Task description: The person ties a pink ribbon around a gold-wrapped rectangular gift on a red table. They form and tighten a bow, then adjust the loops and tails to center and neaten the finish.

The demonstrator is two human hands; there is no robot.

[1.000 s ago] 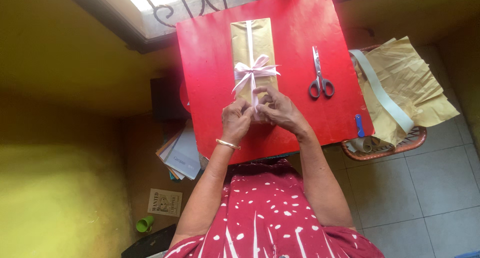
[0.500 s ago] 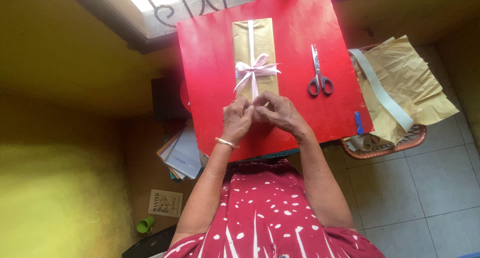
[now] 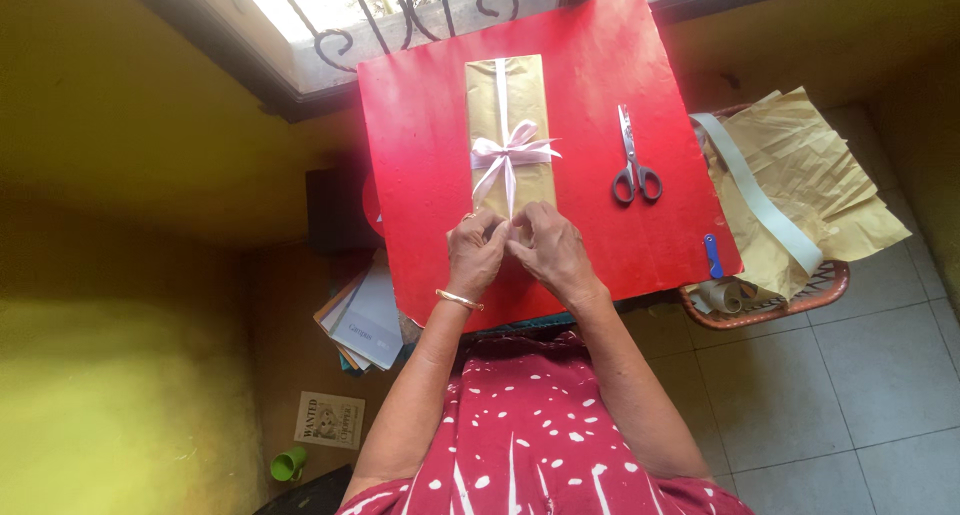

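Fingers of our left hand (image 3: 475, 253) and right hand (image 3: 548, 247) pinch narrowly on the ribbon (image 3: 509, 153) tail at the near end of the gold-wrapped box (image 3: 509, 125), centre frame; we judge the bow is being finished; next comes a careful, even tug; scissors (image 3: 634, 165) wait right.

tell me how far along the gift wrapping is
Done: the box is covered in gold paper and the ribbon is tied in a bow. In hand: left hand and right hand pinch the ribbon tail at the near end. Left: apparently only tidying; scissors lie unused.
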